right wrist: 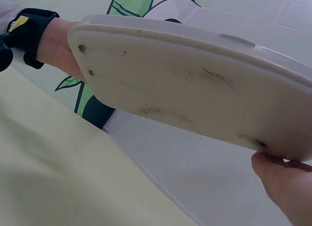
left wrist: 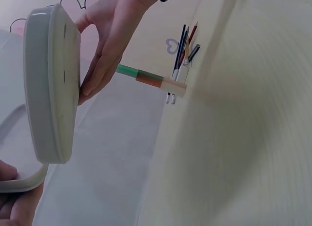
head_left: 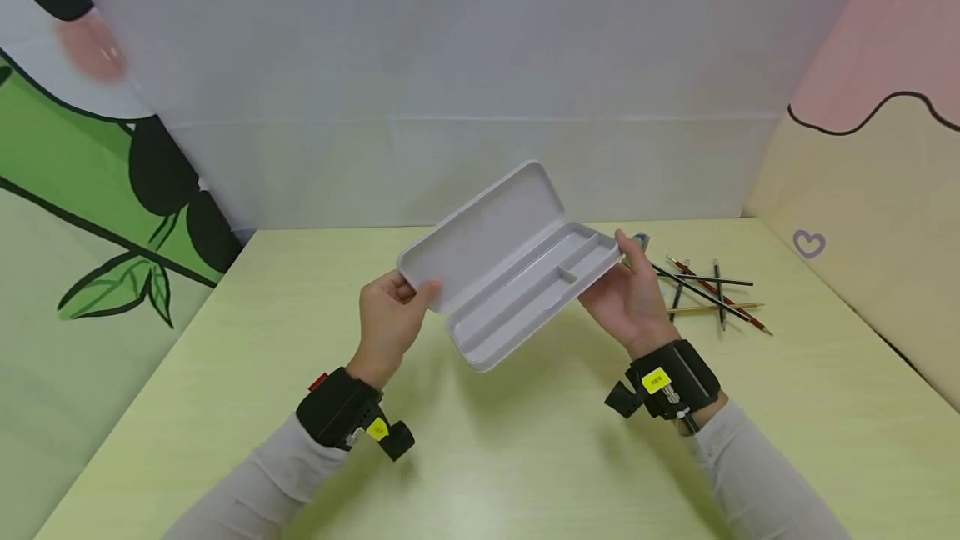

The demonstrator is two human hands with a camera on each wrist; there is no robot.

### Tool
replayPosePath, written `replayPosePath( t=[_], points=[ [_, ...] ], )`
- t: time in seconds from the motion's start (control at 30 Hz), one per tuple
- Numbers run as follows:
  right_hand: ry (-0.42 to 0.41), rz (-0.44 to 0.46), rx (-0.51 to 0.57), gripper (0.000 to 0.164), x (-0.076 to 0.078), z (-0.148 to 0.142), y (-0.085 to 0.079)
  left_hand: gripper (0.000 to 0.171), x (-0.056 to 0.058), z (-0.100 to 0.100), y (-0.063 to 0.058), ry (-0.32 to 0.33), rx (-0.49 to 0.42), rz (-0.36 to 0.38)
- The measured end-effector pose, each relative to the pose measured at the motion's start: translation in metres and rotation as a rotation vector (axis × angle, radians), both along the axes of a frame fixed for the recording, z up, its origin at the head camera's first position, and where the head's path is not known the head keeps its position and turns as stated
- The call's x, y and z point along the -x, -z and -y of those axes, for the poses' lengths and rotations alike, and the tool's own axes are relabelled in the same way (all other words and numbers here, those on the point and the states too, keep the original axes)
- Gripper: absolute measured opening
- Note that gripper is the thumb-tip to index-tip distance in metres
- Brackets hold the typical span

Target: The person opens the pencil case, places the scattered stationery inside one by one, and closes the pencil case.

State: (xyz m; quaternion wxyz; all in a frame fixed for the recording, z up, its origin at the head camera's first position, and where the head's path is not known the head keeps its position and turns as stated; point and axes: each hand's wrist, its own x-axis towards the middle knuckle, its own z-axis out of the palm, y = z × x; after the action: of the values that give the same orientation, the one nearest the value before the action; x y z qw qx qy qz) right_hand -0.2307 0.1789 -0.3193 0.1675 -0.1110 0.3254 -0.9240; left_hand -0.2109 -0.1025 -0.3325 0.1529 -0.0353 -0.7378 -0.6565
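A white pencil case [head_left: 506,307], its lid [head_left: 487,227] swung back, is held tilted above the table. Its tray has a long compartment and two shorter ones, all bare inside. My left hand [head_left: 392,315] pinches the lid's lower left corner, thumb on the inner face. At the tray's right end my right hand [head_left: 626,294] grips the rim, thumb on top and fingers beneath. The right wrist view shows the underside of the case [right wrist: 180,84] with dark scuffs; fingers of my right hand [right wrist: 287,187] touch its edge.
Several pencils [head_left: 712,290] lie crossed in a loose pile on the table [head_left: 525,457], right of my right hand. A striped green, brown and cream piece [left wrist: 151,80] stands near them, partly hidden by that hand. Printed walls [head_left: 480,65] enclose the table's back and sides.
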Motion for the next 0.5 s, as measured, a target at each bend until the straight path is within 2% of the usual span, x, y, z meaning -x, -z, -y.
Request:
replayPosePath(
  t=[0.1,0.17,0.23,0.4,0.5],
  points=[
    [-0.037,-0.017,-0.088,0.046,0.001,-0.004,0.000,0.030,0.001,0.004,0.001,0.009,0.007,0.010],
    [-0.063,-0.031,-0.186,0.045,0.004,-0.007,0.000,0.031,0.001,0.007,0.002,0.023,0.011,0.012],
    [-0.088,-0.054,-0.335,0.047,0.008,-0.011,-0.001,0.032,0.002,0.010,0.004,0.039,0.023,0.014],
    [-0.100,-0.220,-0.794,0.060,0.022,-0.021,-0.008,0.032,0.003,0.017,0.011,0.061,0.052,0.038],
    [-0.068,-0.269,-0.964,0.059,0.027,-0.024,-0.013,0.033,0.002,0.019,0.014,0.064,0.074,0.062]
  ],
)
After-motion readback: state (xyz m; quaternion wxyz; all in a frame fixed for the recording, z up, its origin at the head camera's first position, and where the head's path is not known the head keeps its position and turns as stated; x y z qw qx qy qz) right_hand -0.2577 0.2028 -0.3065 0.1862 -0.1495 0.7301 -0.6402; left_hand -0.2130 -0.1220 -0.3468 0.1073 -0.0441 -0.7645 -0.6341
